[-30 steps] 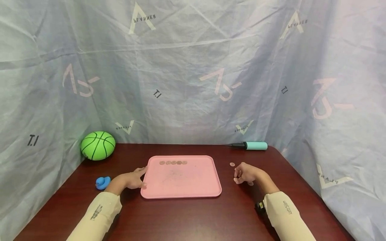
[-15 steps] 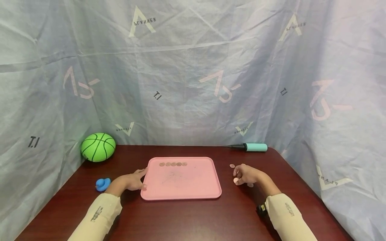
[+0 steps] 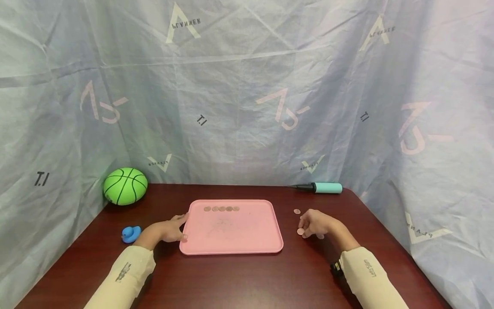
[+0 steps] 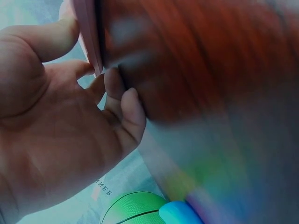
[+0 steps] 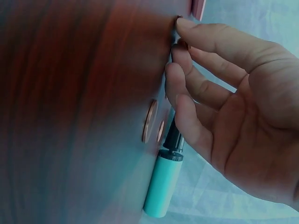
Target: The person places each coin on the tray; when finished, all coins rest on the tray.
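Grey cloth (image 3: 247, 107), flipped PLANNER prints, hangs behind tray + on both sides. Dk red-brn table (image 3: 231, 283), wood grain, under tray. Pink tray (image 3: 239, 234) rect., low rim, dk smudges on surf. L sleeve (image 3: 122, 279) near-L of tray, R sleeve (image 3: 370, 279) near-R, both cream w/ printed marks. Green ball (image 3: 125, 186), blk seams, beyond tray's far-L corner. L hand (image 3: 172, 229) on tray's L side: grips rim, thumb on top, fingers vs outer side (L wrist view). R hand (image 3: 315, 222) just R of tray, not touching it: fingers bent, thumb on thumb coin (image 3: 300, 231); can't tell if coin's pinched or only pressed. Teal pump (image 3: 328, 187), blk nozzle end, lies beyond tray's far-R corner. Blue duck (image 3: 131, 234) upright, L of tray, lvl w/ its near half. Blk wrist device (image 3: 337, 269) near-R of tray, at R cuff, partly hidden. Coins smallest, copper-ish: row of 5 (image 3: 222, 209) in tray, packed close along far side, L of ctr; thumb coin R of tray; far coin (image 3: 297, 211) R of tray toward its far end; outer coin (image 3: 320, 236) R of tray, partly hidden by R hand.
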The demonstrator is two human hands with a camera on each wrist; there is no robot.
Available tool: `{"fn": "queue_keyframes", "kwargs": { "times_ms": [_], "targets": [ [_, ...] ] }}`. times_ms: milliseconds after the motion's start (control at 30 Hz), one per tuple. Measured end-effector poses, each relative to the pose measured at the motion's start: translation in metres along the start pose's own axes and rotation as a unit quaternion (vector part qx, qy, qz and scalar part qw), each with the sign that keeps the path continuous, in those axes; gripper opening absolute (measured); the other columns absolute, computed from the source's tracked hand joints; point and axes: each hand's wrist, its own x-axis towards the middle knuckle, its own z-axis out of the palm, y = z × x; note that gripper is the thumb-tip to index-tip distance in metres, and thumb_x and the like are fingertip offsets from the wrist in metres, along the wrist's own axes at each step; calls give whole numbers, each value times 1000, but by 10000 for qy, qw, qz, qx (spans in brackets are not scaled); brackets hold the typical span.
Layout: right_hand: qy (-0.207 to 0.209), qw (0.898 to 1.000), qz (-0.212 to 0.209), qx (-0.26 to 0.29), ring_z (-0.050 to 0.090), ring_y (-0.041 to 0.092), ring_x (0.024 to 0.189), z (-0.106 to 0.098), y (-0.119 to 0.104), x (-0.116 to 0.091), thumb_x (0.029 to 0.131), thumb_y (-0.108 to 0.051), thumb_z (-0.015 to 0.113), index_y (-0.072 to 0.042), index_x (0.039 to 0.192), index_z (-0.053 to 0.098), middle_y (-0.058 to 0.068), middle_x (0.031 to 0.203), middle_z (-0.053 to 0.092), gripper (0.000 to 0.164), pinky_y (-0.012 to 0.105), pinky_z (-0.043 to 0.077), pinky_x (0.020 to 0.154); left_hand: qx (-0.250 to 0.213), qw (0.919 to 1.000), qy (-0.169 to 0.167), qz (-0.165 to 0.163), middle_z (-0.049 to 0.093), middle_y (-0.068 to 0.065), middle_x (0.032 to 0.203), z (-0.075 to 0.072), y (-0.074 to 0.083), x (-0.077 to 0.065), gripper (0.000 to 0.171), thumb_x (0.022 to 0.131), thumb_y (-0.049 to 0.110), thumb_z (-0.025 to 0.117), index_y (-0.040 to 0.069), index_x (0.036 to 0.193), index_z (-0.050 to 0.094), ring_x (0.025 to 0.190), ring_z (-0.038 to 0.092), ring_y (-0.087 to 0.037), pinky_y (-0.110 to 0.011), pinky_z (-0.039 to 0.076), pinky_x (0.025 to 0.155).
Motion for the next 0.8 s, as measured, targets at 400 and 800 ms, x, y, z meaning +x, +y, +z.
{"fn": "queue_keyframes", "kwargs": {
  "times_ms": [400, 800],
  "targets": [
    [535, 9970, -111, -540, 57, 9, 68, 10, -28, 23, 81, -28, 82, -19, 83, 71, -10, 69, 65, 14, 42, 41, 73, 96, 9999, -46, -20, 20, -32, 155, 0, -1, 0, 86, 91, 20, 67, -4, 156, 16, 140, 26, -52, -62, 25, 110],
    [829, 9961, -247, -165, 59, 10, 69, 21, -61, 58, 83, -27, 81, -13, 85, 71, -5, 74, 67, 17, 33, 50, 67, -11, 10000, 87, -25, 22, -31, 155, 2, -1, 0, 86, 89, 18, 70, -3, 156, 19, 139, 27, -52, -63, 25, 109]
  ]
}}
